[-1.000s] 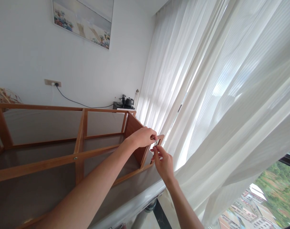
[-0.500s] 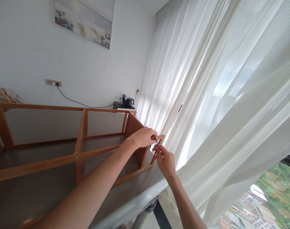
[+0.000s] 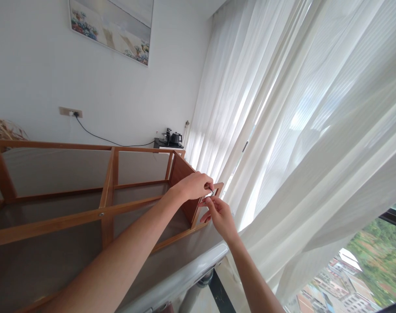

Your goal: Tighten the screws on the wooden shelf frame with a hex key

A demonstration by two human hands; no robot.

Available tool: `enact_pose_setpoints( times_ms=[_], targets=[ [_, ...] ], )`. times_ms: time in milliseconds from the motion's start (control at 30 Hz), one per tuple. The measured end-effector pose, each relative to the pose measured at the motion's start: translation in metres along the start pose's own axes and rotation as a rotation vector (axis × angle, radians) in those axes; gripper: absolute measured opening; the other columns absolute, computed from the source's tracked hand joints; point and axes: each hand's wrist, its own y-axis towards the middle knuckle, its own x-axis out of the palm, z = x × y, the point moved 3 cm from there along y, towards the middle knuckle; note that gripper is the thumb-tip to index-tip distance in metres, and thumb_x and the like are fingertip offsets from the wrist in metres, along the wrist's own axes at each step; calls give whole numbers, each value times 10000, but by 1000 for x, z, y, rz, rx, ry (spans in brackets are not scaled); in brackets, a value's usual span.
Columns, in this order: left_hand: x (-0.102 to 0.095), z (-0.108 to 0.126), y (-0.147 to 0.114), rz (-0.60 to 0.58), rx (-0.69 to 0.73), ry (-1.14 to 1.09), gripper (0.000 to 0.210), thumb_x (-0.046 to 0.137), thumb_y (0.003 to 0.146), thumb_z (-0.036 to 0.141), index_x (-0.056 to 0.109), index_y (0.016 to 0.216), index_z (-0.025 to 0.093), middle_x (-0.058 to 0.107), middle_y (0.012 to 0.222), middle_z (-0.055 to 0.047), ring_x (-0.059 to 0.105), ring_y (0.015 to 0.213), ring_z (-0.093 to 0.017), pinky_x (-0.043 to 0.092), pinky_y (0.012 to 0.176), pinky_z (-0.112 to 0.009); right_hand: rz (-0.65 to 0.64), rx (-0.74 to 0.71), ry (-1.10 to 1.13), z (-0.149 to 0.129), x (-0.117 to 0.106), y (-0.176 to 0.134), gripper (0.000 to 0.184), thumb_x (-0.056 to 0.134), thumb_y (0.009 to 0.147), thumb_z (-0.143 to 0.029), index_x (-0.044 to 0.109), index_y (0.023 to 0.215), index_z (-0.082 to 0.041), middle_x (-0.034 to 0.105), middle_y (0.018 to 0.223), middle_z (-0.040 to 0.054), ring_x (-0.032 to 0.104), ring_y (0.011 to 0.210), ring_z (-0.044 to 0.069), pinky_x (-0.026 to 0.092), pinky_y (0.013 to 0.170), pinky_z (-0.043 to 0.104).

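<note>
My left hand (image 3: pixel 198 183) reaches over the wooden frame (image 3: pixel 67 222) to its right end, fingers closed in a pinch on a thin dark bent piece that looks like a hex key (image 3: pixel 212 192). Just below it, my right hand (image 3: pixel 219 213) has thumb and forefinger drawn together near the key's lower end, with the other fingers loosely apart. Whether the right fingertips grip the key or something smaller is too small to tell. Both hands are at the frame's end, beside a wooden panel (image 3: pixel 181 174). The spot where the key's tip sits is hidden.
The frame lies on a dark grey table top with a pale rounded edge (image 3: pixel 198 265). A bolt head (image 3: pixel 101 214) shows at the middle crossbar. White curtains (image 3: pixel 282 152) hang close on the right. Behind stand a black kettle (image 3: pixel 176 138) and a cord (image 3: pixel 110 141) running to a wall socket (image 3: pixel 70 112).
My right hand's fingers have shifted slightly left and up against the left hand, and its lower fingers have spread. The view has moved slightly; the frame stays in place.
</note>
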Motion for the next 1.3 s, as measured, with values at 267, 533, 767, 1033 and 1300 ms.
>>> enact_pose_setpoints(
  times_ms=[267,533,767,1033,1300],
  targets=[
    [0,0,0,11,21,18,185,603,812,198,760,904,226,707,754,-3,618,659,-141,414,581,-238,117,-40,33,5,2,-7,428,486,953,-614,603,966,-202,756,999,80,702,544,163,525,528,264],
    [-1,2,-1,12,29,25,194,590,823,195,761,907,229,706,748,-1,617,651,-144,406,576,-243,172,-98,-181,0,-6,-8,364,453,983,-538,644,941,-231,754,1000,40,690,544,143,521,540,249],
    [-1,2,-1,22,43,29,201,604,814,181,770,915,231,711,765,-4,632,689,-150,422,606,-238,168,-112,-252,5,-8,-5,384,398,1001,-529,636,919,-239,749,977,22,672,525,133,495,523,241],
    [-2,5,-1,14,66,58,265,558,834,180,758,988,260,707,774,8,614,668,-146,397,599,-244,163,-120,-304,4,-12,-4,388,400,1006,-519,648,880,-249,742,877,5,652,498,133,501,538,239],
    [-2,4,-3,23,6,113,268,556,768,170,583,1021,254,701,818,6,614,685,-184,355,556,-265,159,-116,-311,3,-14,-3,398,400,1002,-524,651,847,-256,708,730,-17,650,473,148,505,542,250]
  ],
)
